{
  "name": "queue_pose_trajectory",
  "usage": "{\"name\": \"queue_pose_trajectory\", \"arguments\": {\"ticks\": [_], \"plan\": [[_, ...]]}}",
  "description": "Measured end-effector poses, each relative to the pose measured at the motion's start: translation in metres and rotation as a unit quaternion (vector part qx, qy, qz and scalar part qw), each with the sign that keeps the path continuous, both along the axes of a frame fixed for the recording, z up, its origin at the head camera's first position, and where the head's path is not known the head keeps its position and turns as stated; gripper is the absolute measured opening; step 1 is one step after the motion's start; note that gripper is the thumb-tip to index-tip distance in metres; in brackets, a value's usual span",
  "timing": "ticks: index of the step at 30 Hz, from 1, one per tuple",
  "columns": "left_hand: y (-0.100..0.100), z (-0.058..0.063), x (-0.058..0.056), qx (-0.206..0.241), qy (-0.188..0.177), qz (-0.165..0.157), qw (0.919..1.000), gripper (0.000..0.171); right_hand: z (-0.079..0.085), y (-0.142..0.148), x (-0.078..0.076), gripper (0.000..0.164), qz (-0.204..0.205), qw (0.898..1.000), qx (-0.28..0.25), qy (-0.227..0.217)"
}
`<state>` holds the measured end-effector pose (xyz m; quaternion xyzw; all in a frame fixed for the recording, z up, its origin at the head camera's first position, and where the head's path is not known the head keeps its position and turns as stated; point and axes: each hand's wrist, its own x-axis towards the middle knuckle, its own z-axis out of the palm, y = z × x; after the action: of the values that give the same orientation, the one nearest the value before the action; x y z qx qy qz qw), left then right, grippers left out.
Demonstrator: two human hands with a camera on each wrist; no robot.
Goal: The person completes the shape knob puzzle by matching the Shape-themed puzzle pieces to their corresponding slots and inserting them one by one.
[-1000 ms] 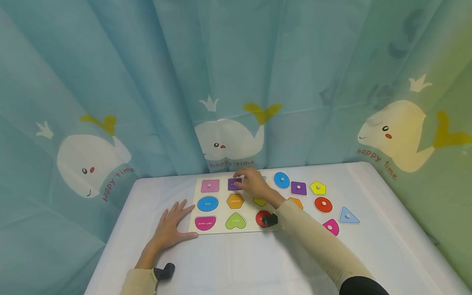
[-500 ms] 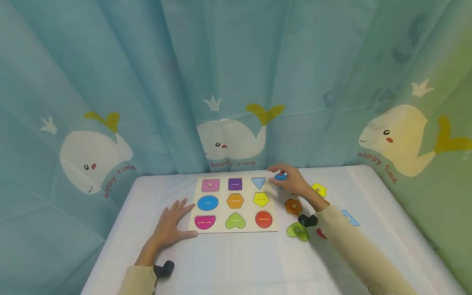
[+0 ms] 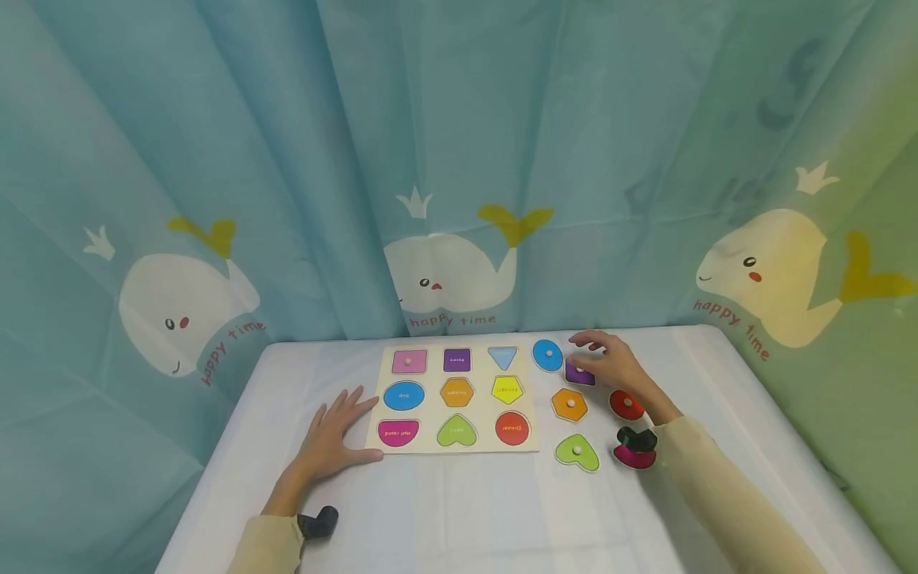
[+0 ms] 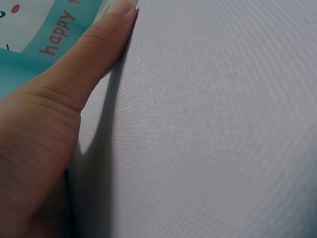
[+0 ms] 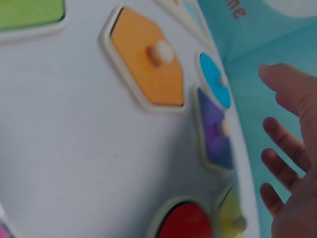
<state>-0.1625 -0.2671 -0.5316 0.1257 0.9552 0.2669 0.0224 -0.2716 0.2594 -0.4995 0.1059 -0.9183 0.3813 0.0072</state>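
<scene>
My left hand (image 3: 333,434) lies with spread fingers at the left edge of the cream shape-puzzle board (image 3: 429,410), thumb near its front corner. In the left wrist view that thumb (image 4: 81,64) is straight. My right hand (image 3: 610,363) is above the purple square piece (image 3: 578,376), right of the board, holding nothing. Its thumb and fingers stand apart in the right wrist view, beside the purple square's wooden knob (image 5: 224,129). A pink rectangle piece (image 3: 417,363) with a knob sits in the board; the other printed spots show no knobs.
Around the right hand lie a blue oval piece (image 3: 541,351), an orange hexagon (image 3: 561,405), a green heart (image 3: 588,458), a red circle (image 3: 622,408) and a magenta half round (image 3: 635,461). A yellow piece (image 5: 228,203) shows in the right wrist view. A whale-print curtain (image 3: 330,199) hangs behind.
My right hand has moved right, from over the board's purple square spot, past the blue oval, to the purple square piece. The left hand has stayed at the board's edge.
</scene>
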Motion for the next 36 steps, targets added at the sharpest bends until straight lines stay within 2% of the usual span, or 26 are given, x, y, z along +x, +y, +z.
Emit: {"name": "queue_pose_trajectory", "arguments": {"ticks": [7, 15, 23, 36], "plan": [[-0.001, -0.001, 0.000, -0.003, 0.000, 0.002, 1.0000, 0.096, -0.016, 0.010, 0.004, 0.046, -0.014, 0.999, -0.002, -0.033], [-0.001, -0.002, -0.001, -0.004, -0.004, 0.002, 1.0000, 0.096, -0.029, 0.016, 0.004, 0.036, -0.011, 0.999, -0.007, -0.034], [0.000, -0.002, -0.002, -0.007, -0.007, 0.003, 0.9999, 0.096, -0.030, 0.019, 0.004, 0.023, -0.002, 1.000, 0.012, -0.016], [-0.001, -0.003, -0.002, -0.007, -0.003, 0.002, 1.0000, 0.096, -0.031, 0.019, 0.005, 0.019, -0.009, 1.000, 0.010, -0.019]]}}
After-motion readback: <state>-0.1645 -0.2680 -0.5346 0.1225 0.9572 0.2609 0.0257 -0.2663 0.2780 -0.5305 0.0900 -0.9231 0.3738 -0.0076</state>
